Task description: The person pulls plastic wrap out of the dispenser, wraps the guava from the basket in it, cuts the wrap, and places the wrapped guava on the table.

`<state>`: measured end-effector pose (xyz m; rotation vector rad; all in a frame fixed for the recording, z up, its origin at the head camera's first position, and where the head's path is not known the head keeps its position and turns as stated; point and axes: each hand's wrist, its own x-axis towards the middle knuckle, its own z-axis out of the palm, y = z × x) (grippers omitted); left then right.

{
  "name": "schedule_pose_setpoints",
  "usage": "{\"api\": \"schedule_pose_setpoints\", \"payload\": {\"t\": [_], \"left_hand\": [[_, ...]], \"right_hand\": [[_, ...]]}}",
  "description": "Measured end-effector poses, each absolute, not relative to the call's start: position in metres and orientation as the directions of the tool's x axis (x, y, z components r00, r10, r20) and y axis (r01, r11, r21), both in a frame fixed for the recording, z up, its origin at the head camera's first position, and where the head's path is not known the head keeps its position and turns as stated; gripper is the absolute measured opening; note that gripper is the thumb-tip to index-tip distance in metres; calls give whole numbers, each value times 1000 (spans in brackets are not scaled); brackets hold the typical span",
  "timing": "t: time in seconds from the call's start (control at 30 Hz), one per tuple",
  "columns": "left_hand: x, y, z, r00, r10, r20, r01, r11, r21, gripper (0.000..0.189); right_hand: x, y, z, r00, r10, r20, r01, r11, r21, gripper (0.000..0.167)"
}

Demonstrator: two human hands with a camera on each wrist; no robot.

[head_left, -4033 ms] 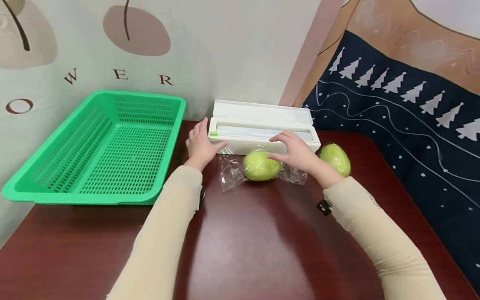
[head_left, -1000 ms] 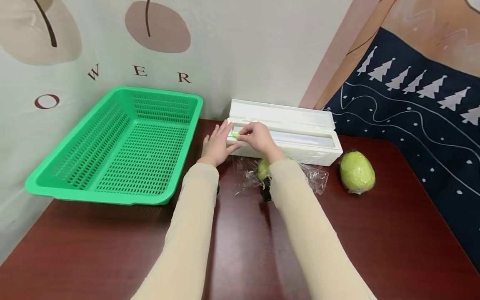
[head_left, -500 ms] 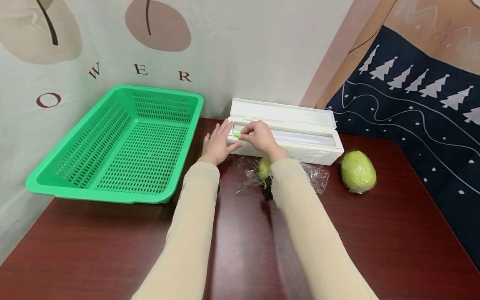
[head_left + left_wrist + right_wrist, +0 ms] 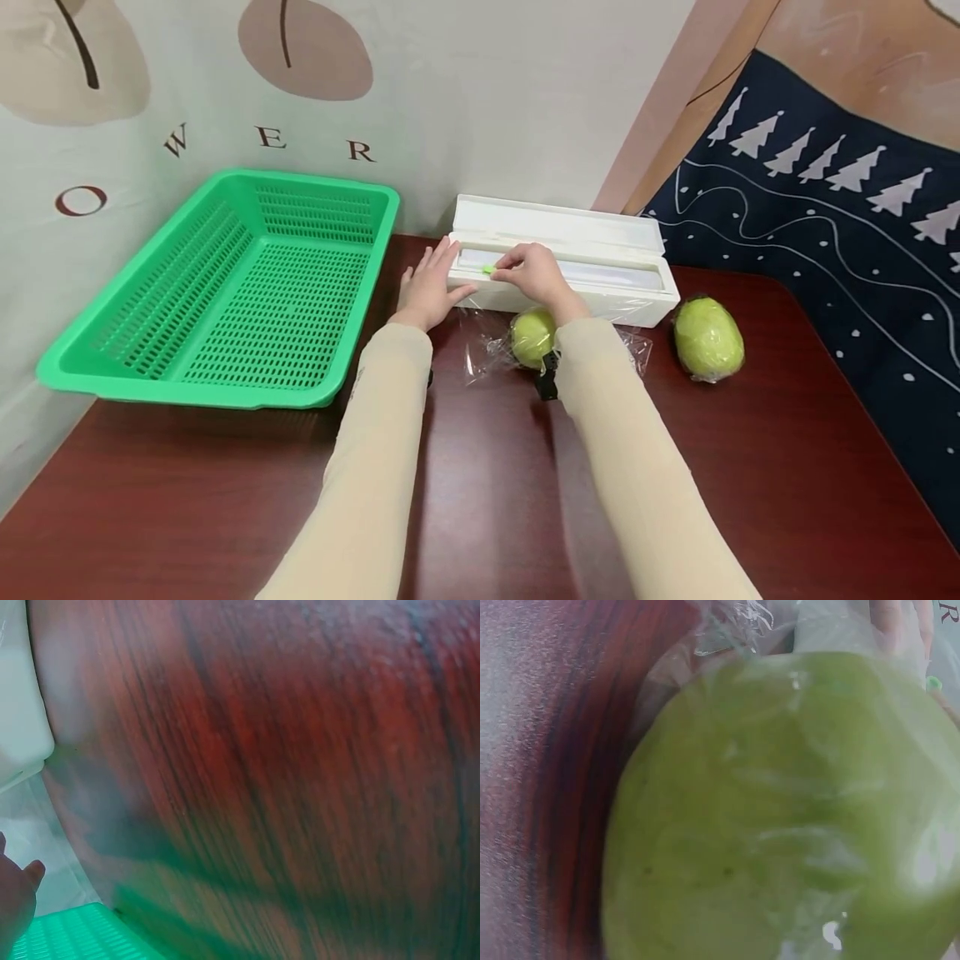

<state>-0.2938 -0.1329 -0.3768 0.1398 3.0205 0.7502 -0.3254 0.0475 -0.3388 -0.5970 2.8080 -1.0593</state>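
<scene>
A white cling film dispenser stands at the back of the table with its lid raised. My left hand rests on its left end, fingers straight and thumb at the front wall. With thumb and fingertips, my right hand pinches the small green slide cutter on the dispenser's front edge. In front lies a green fruit in clear film, partly hidden by the right forearm. That film-covered fruit fills much of the right wrist view.
A second film-wrapped green fruit lies right of the dispenser. To the left stands a large green plastic basket. A printed cloth hangs right behind the dark red table.
Over four seconds my right hand has gone from above the front fruit to the slide cutter. In the last half second hand and cutter have slid right; the left hand stays on the dispenser.
</scene>
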Motion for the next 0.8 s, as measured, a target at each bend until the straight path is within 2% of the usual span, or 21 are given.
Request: {"api": "schedule_pose_setpoints", "payload": {"t": [0.3, 0.57, 0.8], "left_hand": [[-293, -132, -377, -995, 96, -4, 82, 874, 479, 78], [-292, -129, -377, -995, 104, 3, 93, 872, 481, 79], [-291, -133, -376, -994, 106, 17, 100, 862, 496, 79]], "right_hand": [[-325, 54, -342, -927, -371, 54, -306, 665, -682, 22], [-326, 77, -335, -899, -428, 90, -387, 682, -620, 21], [-328, 99, -339, -928, -371, 39, -305, 695, -651, 22]]}}
